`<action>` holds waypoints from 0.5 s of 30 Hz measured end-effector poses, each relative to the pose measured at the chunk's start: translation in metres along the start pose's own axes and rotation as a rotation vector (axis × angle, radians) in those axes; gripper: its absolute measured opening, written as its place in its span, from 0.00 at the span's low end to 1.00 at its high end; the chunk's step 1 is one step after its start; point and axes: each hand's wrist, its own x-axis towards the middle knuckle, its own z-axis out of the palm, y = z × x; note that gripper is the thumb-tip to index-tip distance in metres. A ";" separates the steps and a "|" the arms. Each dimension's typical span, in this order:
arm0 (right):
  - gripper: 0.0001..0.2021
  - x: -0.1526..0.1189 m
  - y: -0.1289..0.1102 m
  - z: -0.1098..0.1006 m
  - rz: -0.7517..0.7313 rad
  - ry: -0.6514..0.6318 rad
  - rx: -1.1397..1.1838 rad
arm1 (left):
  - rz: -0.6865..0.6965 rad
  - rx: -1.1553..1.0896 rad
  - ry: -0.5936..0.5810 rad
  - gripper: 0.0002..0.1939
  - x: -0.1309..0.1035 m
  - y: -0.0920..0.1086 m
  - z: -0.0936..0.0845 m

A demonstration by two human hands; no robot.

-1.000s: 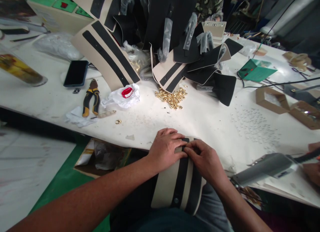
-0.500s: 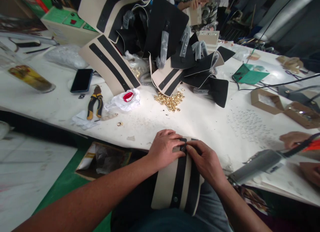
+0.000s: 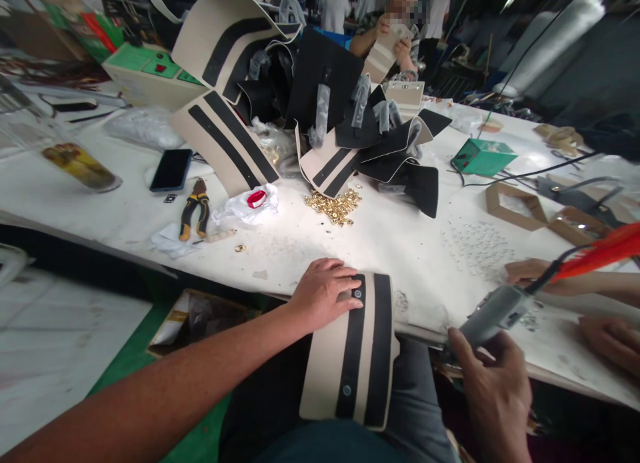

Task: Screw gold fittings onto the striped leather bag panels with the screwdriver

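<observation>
A beige panel (image 3: 325,366) with two dark stripes lies across my lap, its far edge at the table. Two round metal fasteners sit on its left stripe, one near each end. My left hand (image 3: 327,291) rests flat on the panel's far left part, fingers spread, tips beside the far fastener (image 3: 357,294). At the table's front edge, my right hand (image 3: 493,380) is around the near end of a grey electric screwdriver (image 3: 500,313), thumb against it. The other fingers are partly hidden. A red coiled cord (image 3: 600,246) runs from the tool.
Gold-coloured hardware (image 3: 335,206) lies before stacked striped panels (image 3: 235,140). Pliers (image 3: 195,210), a phone (image 3: 171,170) and a red roll (image 3: 257,198) are at left. Small cardboard boxes (image 3: 515,206) stand at right. A co-worker's hands (image 3: 525,271) are near the screwdriver.
My right hand has left the far fastener and moved right to the screwdriver, whose angle has changed. My left hand stays on the panel. The co-worker's hand has come further left.
</observation>
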 end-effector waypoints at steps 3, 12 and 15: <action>0.31 0.011 0.005 0.006 0.002 -0.053 -0.085 | -0.003 -0.020 0.013 0.20 -0.001 0.000 0.001; 0.18 -0.021 -0.098 0.034 -0.210 -0.400 0.914 | -0.036 -0.029 -0.009 0.18 0.000 0.002 -0.002; 0.14 -0.026 -0.132 0.054 -0.327 -0.444 0.961 | -0.047 -0.046 -0.018 0.19 0.000 0.002 -0.002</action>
